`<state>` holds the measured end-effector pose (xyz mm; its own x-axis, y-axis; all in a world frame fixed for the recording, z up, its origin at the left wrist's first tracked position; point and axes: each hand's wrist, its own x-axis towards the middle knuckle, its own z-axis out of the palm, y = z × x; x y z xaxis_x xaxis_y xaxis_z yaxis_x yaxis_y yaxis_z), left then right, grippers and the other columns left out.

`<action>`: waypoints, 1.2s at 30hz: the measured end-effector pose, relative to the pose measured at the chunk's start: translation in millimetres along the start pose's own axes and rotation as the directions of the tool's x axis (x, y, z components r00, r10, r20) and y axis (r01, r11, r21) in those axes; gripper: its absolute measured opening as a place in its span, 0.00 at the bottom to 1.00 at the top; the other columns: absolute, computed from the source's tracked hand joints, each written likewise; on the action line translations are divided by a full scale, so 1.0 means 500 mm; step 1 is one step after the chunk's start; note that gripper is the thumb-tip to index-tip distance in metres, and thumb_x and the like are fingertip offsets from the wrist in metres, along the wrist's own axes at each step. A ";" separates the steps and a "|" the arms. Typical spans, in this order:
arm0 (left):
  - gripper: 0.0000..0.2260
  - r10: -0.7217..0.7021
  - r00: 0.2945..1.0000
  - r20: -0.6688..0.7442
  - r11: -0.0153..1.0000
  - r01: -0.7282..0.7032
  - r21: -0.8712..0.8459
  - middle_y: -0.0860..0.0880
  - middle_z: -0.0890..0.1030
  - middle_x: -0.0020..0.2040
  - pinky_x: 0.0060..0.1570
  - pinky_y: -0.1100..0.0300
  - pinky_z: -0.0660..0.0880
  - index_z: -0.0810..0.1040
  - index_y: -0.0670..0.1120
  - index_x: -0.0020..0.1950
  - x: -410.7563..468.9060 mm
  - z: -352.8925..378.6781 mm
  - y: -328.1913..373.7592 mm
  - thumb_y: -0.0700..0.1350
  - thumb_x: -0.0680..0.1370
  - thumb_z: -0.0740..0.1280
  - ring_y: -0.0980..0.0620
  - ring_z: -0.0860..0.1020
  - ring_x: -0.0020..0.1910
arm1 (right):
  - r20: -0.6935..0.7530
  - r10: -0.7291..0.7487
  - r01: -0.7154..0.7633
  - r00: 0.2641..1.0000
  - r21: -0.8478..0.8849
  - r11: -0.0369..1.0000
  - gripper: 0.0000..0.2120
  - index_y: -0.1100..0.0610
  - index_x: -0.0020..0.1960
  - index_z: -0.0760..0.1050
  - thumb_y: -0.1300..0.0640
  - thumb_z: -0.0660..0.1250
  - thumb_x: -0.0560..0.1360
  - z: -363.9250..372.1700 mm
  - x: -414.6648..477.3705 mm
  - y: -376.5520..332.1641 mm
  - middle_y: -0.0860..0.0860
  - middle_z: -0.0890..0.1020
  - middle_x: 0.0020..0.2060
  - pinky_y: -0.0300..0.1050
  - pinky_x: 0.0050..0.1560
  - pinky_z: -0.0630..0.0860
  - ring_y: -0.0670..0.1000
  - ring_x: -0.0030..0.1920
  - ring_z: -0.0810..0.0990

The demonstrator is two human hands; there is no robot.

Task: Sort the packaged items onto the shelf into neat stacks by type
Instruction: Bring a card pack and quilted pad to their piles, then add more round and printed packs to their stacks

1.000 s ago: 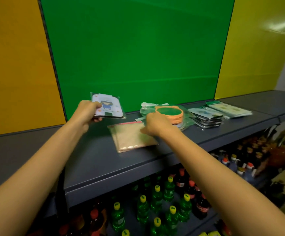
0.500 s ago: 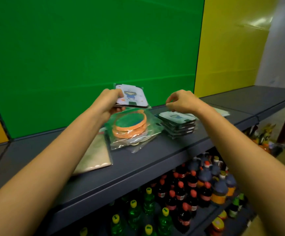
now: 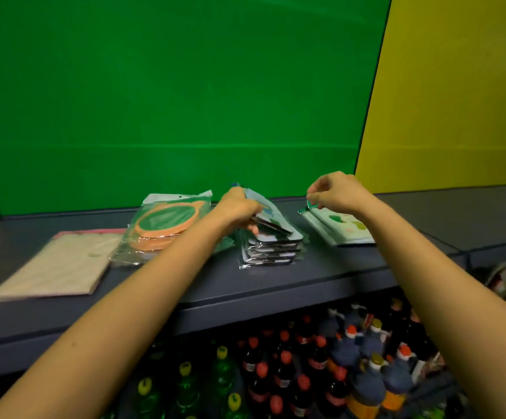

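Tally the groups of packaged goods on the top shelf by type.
Beige flat packets: 1 pile
Orange-rimmed green round items in bags: 1 pile
Dark-edged card packs: 1 stack, the left hand setting one on top
Pale flat packets: 1 pile, pinched by the right hand
Total: 4 groups

The shelf (image 3: pixel 276 285) is dark grey. The backdrop (image 3: pixel 170 95) is bright green, with a yellow panel (image 3: pixel 457 101) at 2 o'clock. The rings (image 3: pixel 167 222) are orange around green. The flat packet (image 3: pixel 58 267) is beige. Bottles (image 3: pixel 276 373) at 6 o'clock carry red and yellow caps.
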<state>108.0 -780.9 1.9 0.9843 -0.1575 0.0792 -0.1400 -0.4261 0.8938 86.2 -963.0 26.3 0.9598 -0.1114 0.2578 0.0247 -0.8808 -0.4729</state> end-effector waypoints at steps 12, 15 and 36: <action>0.16 0.410 0.879 -0.243 0.410 0.061 0.910 0.40 0.78 0.59 0.53 0.50 0.72 0.69 0.42 0.63 -0.058 -0.059 0.011 0.48 0.78 0.60 0.39 0.76 0.59 | 0.080 -0.229 0.229 0.970 0.019 0.973 0.10 0.50 0.52 0.81 0.51 0.67 0.72 0.042 0.037 -0.109 0.53 0.82 0.57 0.49 0.63 0.73 0.56 0.59 0.78; 0.16 0.410 0.844 -0.346 0.407 0.170 0.897 0.41 0.78 0.58 0.54 0.50 0.71 0.73 0.42 0.62 -0.094 -0.174 -0.034 0.49 0.77 0.60 0.40 0.75 0.59 | 0.112 -0.351 0.348 0.929 0.051 0.936 0.11 0.50 0.54 0.80 0.52 0.67 0.72 0.073 0.034 -0.193 0.53 0.82 0.57 0.50 0.63 0.73 0.55 0.59 0.79; 0.16 0.087 0.593 -0.800 0.355 0.732 0.582 0.41 0.79 0.59 0.51 0.50 0.75 0.75 0.42 0.59 -0.651 -0.821 -0.403 0.51 0.78 0.61 0.40 0.77 0.57 | 0.366 -0.755 0.720 0.544 0.258 0.644 0.13 0.50 0.59 0.75 0.49 0.64 0.75 0.489 -0.308 -0.908 0.51 0.78 0.60 0.51 0.60 0.74 0.55 0.60 0.76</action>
<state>-140.3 -277.8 -22.8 0.6574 0.5822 0.4784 0.6085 -0.7846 0.1185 -4.4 -433.5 -4.8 0.6060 0.7728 0.1888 0.7792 -0.5289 -0.3362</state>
